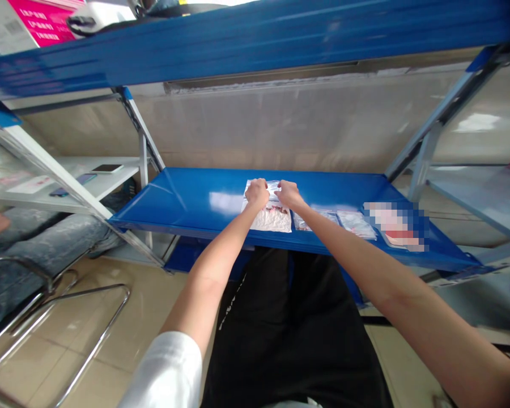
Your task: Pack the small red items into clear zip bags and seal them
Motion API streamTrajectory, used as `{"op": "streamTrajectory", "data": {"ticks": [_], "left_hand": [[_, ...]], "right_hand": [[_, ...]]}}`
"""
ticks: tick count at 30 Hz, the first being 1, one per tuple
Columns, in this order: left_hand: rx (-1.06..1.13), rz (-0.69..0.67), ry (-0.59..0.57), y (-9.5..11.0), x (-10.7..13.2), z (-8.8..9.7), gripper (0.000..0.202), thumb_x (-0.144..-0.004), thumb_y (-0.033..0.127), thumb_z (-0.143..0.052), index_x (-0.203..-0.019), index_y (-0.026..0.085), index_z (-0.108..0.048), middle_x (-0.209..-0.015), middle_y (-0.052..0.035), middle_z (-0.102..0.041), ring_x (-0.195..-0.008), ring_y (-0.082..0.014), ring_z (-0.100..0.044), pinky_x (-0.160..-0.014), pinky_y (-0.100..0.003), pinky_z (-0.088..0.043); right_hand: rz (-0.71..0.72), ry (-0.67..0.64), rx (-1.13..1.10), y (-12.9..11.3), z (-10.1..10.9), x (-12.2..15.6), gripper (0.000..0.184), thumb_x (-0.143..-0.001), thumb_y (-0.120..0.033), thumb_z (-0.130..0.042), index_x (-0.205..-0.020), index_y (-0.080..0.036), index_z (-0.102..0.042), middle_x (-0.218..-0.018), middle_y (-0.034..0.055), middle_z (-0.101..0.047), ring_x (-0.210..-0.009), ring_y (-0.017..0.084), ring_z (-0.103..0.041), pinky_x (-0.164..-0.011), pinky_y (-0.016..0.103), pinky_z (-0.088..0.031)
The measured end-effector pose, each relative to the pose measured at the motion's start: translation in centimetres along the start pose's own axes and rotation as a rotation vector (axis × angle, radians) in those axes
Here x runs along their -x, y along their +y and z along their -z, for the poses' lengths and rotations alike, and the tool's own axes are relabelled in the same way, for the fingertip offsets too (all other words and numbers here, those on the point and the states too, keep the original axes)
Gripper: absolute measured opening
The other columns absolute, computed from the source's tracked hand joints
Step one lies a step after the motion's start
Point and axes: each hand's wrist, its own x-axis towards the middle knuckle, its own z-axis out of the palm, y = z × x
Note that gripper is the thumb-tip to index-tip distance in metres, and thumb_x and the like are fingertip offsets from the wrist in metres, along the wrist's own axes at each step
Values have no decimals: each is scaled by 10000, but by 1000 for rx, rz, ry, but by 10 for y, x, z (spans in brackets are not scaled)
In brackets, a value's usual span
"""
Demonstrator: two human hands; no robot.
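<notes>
Blue steel shelf [165, 195], lower tier of the rack. Clear plastic bag [268, 220] with pinkish contents lies flat on the shelf, near its middle. Left hand [257, 192]: fingers clenched closed over the bag's top edge. Right hand [289, 194]: fingers bunched, pinching the same edge. Two more packets [356, 224] lie on the shelf, right of the bag.

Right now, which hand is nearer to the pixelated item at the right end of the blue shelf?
The right hand is nearer, well left of the pixelated item. The left hand is farther, further left still, on the clear plastic bag.
</notes>
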Motion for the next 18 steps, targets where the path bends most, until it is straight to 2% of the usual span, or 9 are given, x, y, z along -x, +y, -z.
{"op": "streamTrajectory", "data": {"ticks": [4, 6, 8, 11, 14, 16, 18], "left_hand": [[10, -19, 13, 10, 12, 7, 300, -870, 60, -595, -1089, 201, -743, -1231, -131, -732, -1163, -258, -663, -939, -335, -500], [74, -91, 1, 20, 26, 7, 295, -876, 81, -612, -1109, 189, -757, -1168, -127, -756, -1112, -257, -684, -932, -329, -508], [159, -217, -36, 36, 46, 2, 273, -906, 118, -615, -1122, 180, -770, -1074, -115, -773, -1046, -246, -701, -934, -323, -513], [221, -421, -153, 68, 85, -17, 246, -956, 169, -599, -1108, 183, -792, -951, -93, -770, -953, -231, -711, -914, -314, -523], [174, -558, -255, 101, 118, -44, 237, -991, 260, -608, -1109, 181, -798, -986, -110, -746, -952, -237, -702, -886, -314, -538], [111, -618, -245, 119, 131, -63, 236, -986, 303, -640, -1116, 183, -797, -1069, -129, -720, -1026, -255, -683, -895, -322, -542], [50, -633, -216, 131, 138, -79, 233, -980, 325, -653, -1092, 183, -801, -1127, -142, -695, -1099, -281, -650, -898, -337, -549]], "right_hand": [[59, 92, -72, 8, 7, 18, 321, -918, -145, -532, -1172, -99, -723, -1150, 203, -697, -1074, 300, -618, -938, 374, -472], [76, 162, -110, 18, 14, 38, 311, -905, -136, -513, -1119, -110, -737, -1097, 190, -694, -1043, 296, -611, -948, 385, -463], [65, 268, -140, 35, 23, 66, 295, -899, -175, -518, -1083, -129, -743, -1026, 173, -690, -995, 297, -607, -935, 397, -462], [-67, 475, -153, 71, 37, 120, 314, -890, -211, -495, -1061, -139, -748, -956, 161, -682, -922, 295, -605, -919, 421, -462], [-300, 676, -114, 111, 48, 169, 358, -867, -223, -470, -1067, -133, -753, -972, 183, -688, -954, 322, -610, -919, 457, -459], [-428, 768, -89, 134, 50, 189, 381, -837, -225, -477, -1078, -118, -752, -992, 205, -695, -985, 344, -612, -922, 477, -455], [-486, 799, -86, 149, 50, 199, 379, -824, -253, -504, -1065, -97, -752, -994, 228, -702, -994, 361, -617, -925, 489, -456]]}}
